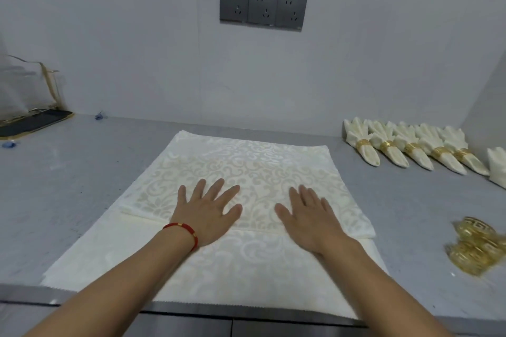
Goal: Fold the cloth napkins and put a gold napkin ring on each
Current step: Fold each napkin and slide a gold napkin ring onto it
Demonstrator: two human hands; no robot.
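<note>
Both hands flat, fingers straight and spread, gripping nothing. Left hand [208, 209] and right hand [312, 216] press palm-down on the napkin in work [241, 169], side by side with a gap between them. A red cord bracelet [184, 230] sits on the left wrist.

Napkin: cream damask, scroll pattern, lying on the grey counter [68, 186] directly in front of the person. A band of it is turned over, so the paler reverse shows across the middle; the hands rest on that folded band near its near edge. The near part lies single-layer and reaches the counter's front edge. Judged stage: first fold made and being smoothed. No ring on it.

Finished stock: a row of folded napkins [410, 145] at the far right near the wall, fanned tops, each of five clearly banded with a gold ring. One more folded piece [497, 165] sits at the frame edge; whether it has a ring I cannot tell.

Loose gold napkin rings [476, 247] in a blurred pile at near right, well apart from the hands; count unclear.

Judgement: at least five done. The current napkin needs its remaining folds and a ring. The pile suggests several more to come, but no unfolded stack is visible.

Wall sockets [263, 8] above; a dark tray [32, 123] far left.
</note>
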